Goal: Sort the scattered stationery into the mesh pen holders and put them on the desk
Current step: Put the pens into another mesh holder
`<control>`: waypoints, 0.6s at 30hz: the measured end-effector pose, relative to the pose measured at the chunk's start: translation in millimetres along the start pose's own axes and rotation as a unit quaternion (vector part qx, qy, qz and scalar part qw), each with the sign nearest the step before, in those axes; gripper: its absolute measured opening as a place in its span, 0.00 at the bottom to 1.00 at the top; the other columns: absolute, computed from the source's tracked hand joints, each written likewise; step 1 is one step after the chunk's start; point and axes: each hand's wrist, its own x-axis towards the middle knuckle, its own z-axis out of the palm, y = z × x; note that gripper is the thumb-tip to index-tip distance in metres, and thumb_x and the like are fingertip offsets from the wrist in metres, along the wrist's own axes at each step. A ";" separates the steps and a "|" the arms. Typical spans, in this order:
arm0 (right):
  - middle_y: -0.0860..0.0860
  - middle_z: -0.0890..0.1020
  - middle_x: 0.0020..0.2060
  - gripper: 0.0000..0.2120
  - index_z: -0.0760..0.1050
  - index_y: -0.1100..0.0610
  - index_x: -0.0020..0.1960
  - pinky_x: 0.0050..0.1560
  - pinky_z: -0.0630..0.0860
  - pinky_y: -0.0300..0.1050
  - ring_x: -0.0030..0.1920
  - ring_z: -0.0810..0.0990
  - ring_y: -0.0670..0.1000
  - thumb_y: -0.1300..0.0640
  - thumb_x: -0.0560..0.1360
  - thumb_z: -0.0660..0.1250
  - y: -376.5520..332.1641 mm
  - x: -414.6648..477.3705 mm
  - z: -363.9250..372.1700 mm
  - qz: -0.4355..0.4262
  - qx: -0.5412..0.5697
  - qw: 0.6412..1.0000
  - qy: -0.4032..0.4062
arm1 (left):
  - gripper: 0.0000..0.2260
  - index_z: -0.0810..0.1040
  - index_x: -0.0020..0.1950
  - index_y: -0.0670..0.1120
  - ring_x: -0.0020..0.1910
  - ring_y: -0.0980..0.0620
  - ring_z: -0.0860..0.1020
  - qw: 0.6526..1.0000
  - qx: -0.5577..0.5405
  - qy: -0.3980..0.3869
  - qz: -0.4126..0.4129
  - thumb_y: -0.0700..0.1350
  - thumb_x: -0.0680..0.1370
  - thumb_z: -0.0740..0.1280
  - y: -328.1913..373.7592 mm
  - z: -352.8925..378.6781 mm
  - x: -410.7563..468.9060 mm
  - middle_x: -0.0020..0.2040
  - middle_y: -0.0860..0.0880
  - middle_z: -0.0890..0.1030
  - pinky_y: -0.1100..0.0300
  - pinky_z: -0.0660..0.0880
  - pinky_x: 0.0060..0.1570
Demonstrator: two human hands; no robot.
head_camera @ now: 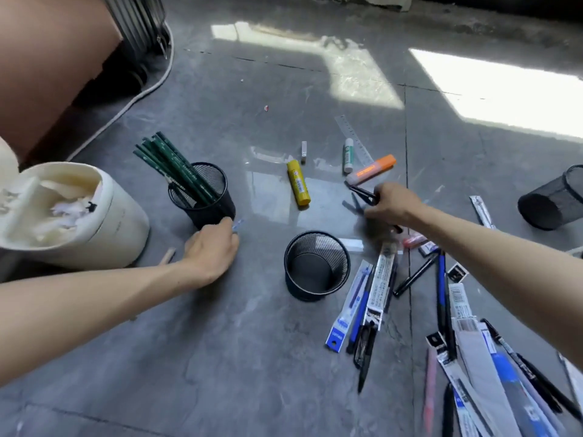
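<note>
A black mesh holder (217, 206) full of green pencils (176, 167) stands on the floor at left. My left hand (213, 252) is just in front of it, pinching a small blue item (237, 224). An empty mesh holder (317, 266) stands at centre. My right hand (392, 205) grips black pens (362, 193) beside an orange highlighter (372, 170). A third mesh holder (555, 200) lies on its side at far right. A yellow glue stick (298, 182), a green-white glue stick (348, 155), a clear ruler (355, 138) and a small eraser (303, 151) lie beyond.
Several packaged pens and refills (378, 288) are strewn over the grey floor at lower right. A cream waste bin (104, 222) with paper scraps stands at left, a brown cabinet (53, 58) and a white cable (126, 111) behind it.
</note>
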 end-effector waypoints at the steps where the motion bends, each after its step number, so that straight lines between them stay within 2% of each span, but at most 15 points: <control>1: 0.54 0.76 0.37 0.08 0.70 0.57 0.41 0.35 0.67 0.44 0.41 0.75 0.56 0.56 0.70 0.69 -8.3 -0.9 4.1 -0.012 0.021 1.000 0.012 | 0.05 0.66 0.48 0.43 0.47 0.37 0.74 1.000 0.009 0.018 -0.023 0.43 0.79 0.54 -15.2 -0.2 -9.6 0.49 0.38 0.75 0.51 0.67 0.41; 2: 0.55 0.78 0.40 0.07 0.72 0.58 0.46 0.38 0.69 0.45 0.43 0.76 0.57 0.58 0.71 0.68 -8.7 -1.2 3.6 -0.022 0.032 0.999 0.026 | 0.07 0.67 0.50 0.42 0.49 0.36 0.74 0.999 0.001 0.034 -0.042 0.44 0.80 0.54 -23.3 3.8 -14.2 0.51 0.38 0.75 0.50 0.67 0.43; 4: 0.58 0.79 0.49 0.13 0.72 0.59 0.57 0.44 0.70 0.46 0.49 0.77 0.60 0.59 0.73 0.66 -14.9 -4.0 5.9 -0.036 0.032 0.998 0.042 | 0.10 0.68 0.55 0.40 0.53 0.35 0.73 0.992 -0.029 0.047 -0.111 0.45 0.81 0.54 -42.0 9.7 -27.3 0.56 0.38 0.71 0.48 0.68 0.47; 5: 0.59 0.79 0.50 0.13 0.72 0.60 0.58 0.44 0.69 0.46 0.50 0.77 0.60 0.57 0.75 0.65 -18.8 -6.5 7.4 -0.045 0.040 0.997 0.047 | 0.11 0.68 0.58 0.40 0.55 0.34 0.73 0.986 -0.039 0.053 -0.151 0.45 0.80 0.55 -52.1 11.9 -33.0 0.58 0.37 0.69 0.47 0.68 0.49; 7: 0.60 0.79 0.44 0.11 0.73 0.61 0.54 0.41 0.68 0.47 0.44 0.77 0.59 0.54 0.78 0.63 -28.8 -14.3 10.2 -0.064 0.080 0.993 0.055 | 0.15 0.66 0.63 0.40 0.57 0.33 0.72 0.976 -0.051 0.060 -0.205 0.43 0.79 0.59 -67.7 13.2 -38.4 0.62 0.37 0.65 0.45 0.69 0.54; 10: 0.56 0.75 0.29 0.11 0.73 0.63 0.50 0.28 0.69 0.42 0.26 0.73 0.53 0.55 0.81 0.59 -41.1 -26.8 14.5 -0.051 0.247 0.968 -0.003 | 0.24 0.59 0.72 0.40 0.64 0.35 0.69 0.968 -0.076 0.038 -0.235 0.39 0.77 0.60 -80.0 12.4 -33.5 0.67 0.37 0.63 0.45 0.68 0.58; 11: 0.56 0.75 0.27 0.10 0.73 0.63 0.49 0.24 0.69 0.40 0.23 0.73 0.51 0.56 0.81 0.58 -43.5 -29.2 15.5 -0.042 0.284 0.958 -0.024 | 0.24 0.59 0.72 0.39 0.64 0.35 0.68 0.967 -0.082 0.027 -0.240 0.39 0.77 0.60 -81.4 11.7 -30.9 0.68 0.37 0.64 0.46 0.67 0.60; 13: 0.56 0.73 0.26 0.09 0.74 0.61 0.48 0.20 0.64 0.35 0.20 0.69 0.48 0.57 0.81 0.58 -47.3 -32.4 15.0 -0.027 0.285 0.958 -0.034 | 0.19 0.63 0.68 0.37 0.62 0.34 0.71 0.970 -0.070 0.011 -0.231 0.38 0.77 0.60 -81.5 9.4 -27.0 0.65 0.35 0.70 0.47 0.69 0.58; 16: 0.54 0.70 0.27 0.11 0.76 0.59 0.46 0.23 0.60 0.37 0.25 0.65 0.50 0.53 0.80 0.60 -51.1 -39.6 10.0 -0.014 0.272 0.962 -0.024 | 0.12 0.68 0.59 0.35 0.58 0.33 0.73 0.978 -0.048 0.037 -0.201 0.37 0.76 0.60 -79.6 0.2 -27.6 0.60 0.34 0.74 0.47 0.71 0.52; 18: 0.54 0.70 0.27 0.12 0.77 0.58 0.45 0.24 0.61 0.38 0.26 0.65 0.50 0.52 0.79 0.61 -51.3 -46.1 6.8 -0.012 0.274 0.961 -0.025 | 0.12 0.67 0.59 0.36 0.59 0.34 0.73 0.978 -0.044 0.061 -0.194 0.37 0.76 0.60 -83.7 -3.7 -33.1 0.61 0.36 0.73 0.46 0.70 0.52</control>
